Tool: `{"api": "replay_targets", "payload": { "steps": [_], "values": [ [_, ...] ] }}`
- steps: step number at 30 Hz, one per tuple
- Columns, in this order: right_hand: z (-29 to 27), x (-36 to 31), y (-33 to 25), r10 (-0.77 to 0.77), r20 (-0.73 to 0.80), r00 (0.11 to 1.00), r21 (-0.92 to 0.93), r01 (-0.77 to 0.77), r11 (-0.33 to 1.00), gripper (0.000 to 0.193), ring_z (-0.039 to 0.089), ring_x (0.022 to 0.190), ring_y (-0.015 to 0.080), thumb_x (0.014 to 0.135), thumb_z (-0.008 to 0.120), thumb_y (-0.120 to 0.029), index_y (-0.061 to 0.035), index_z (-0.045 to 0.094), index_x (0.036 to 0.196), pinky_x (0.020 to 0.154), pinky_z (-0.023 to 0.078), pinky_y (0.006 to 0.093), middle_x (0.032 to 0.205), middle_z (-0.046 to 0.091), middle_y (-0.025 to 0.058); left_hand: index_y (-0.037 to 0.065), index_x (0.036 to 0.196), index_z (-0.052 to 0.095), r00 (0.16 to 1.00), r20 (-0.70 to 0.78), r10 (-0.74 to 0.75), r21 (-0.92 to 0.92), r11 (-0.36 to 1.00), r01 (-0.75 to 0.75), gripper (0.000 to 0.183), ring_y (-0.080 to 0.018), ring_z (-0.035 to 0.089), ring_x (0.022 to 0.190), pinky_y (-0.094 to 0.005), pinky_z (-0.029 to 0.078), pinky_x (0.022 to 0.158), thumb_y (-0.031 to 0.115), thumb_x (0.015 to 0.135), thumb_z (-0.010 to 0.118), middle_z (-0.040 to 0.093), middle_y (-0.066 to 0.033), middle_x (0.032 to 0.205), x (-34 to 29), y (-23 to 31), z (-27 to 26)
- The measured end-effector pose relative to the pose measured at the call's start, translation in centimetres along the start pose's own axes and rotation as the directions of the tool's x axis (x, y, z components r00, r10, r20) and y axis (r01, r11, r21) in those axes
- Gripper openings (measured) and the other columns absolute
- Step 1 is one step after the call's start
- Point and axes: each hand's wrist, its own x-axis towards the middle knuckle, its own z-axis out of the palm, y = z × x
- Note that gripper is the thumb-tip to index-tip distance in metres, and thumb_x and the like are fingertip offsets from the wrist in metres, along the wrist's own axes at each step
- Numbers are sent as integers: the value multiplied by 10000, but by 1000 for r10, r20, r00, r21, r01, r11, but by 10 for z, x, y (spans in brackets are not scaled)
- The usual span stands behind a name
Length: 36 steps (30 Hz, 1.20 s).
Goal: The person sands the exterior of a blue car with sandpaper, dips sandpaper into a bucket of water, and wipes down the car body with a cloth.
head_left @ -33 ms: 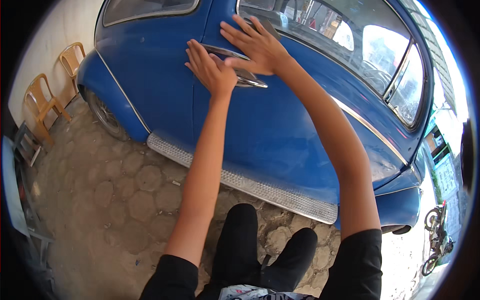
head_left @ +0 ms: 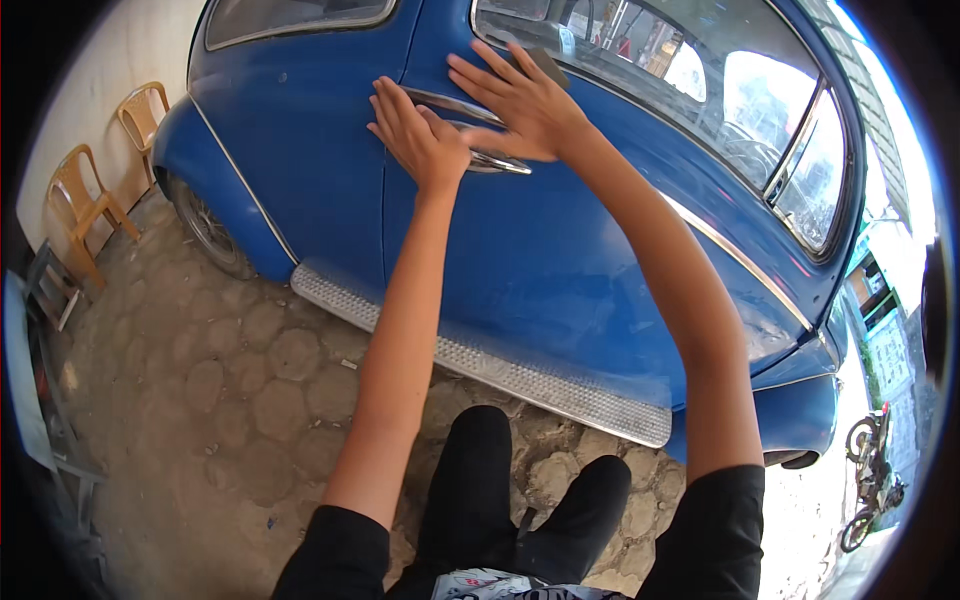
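A blue car door [head_left: 500, 260] fills the middle of the view, with a chrome door handle [head_left: 500, 165] below my hands. My left hand [head_left: 420, 140] lies with fingers stretched out on the blue body beside the door's rear seam, next to the handle. Just right of it, my right hand [head_left: 530, 110] is spread flat above the handle, its thumb reaching toward my left hand. A thin dark grey-brown sheet [head_left: 545, 68] sticks out from under my right fingers, close to the window's lower edge. Most of that sheet is hidden, and its kind is unclear.
A ridged metal running board [head_left: 480, 370] runs along the car's lower side, above paving stones [head_left: 280, 400]. Two tan plastic chairs [head_left: 82, 200] stand by the wall at left. A motorcycle [head_left: 873, 475] is at far right. The car window [head_left: 650, 90] is above my hands.
My right hand and the sheet under it have shifted slightly down and to the right. My left hand stays almost in place on the car.
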Motion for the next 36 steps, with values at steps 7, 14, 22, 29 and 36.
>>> {"api": "replay_targets", "payload": {
  "steps": [7,14,22,29,36],
  "values": [
    [-17,-91,26,-3,84,996,-50,7,999,1032,91,1622,267,924,216,-889,-176,272,1668,1301,-7,589,1740,225,18,-89,1623,186,999,46,-26,45,999,24,618,-459,182,1578,-629,93,1272,87,1057,360,214,-287,1692,0,3,-3],
    [11,49,-2,-114,6,993,-108,114,988,982,129,1618,231,963,211,-849,-148,366,1633,1317,53,526,1717,297,1,-90,1615,217,999,-41,28,-72,997,-31,645,-484,237,1552,-640,114,1261,179,1055,388,256,-317,1667,-3,-5,2],
    [-12,-89,29,-75,-41,996,124,79,989,899,216,1599,264,1005,377,-745,-89,374,1621,1312,132,482,1702,328,69,-52,1604,319,997,33,67,15,998,-68,616,-449,289,1546,-657,131,1252,113,1016,404,321,-290,1653,1,-15,2],
    [-66,-262,48,350,3,937,79,-349,934,869,232,1594,279,1000,416,-726,-151,337,1646,1296,193,489,1709,314,57,-36,1611,313,990,137,32,114,992,-48,636,-426,249,1568,-644,134,1262,47,989,415,282,-292,1667,6,-12,-6],
    [-71,-329,25,618,-138,774,139,-603,786,758,307,1563,328,990,579,-586,-143,444,1590,1250,294,503,1689,356,82,58,1500,514,970,117,212,117,967,-225,491,-456,293,1538,-633,206,1246,89,1011,475,391,-262,1622,-3,11,-22]
  ]
}}
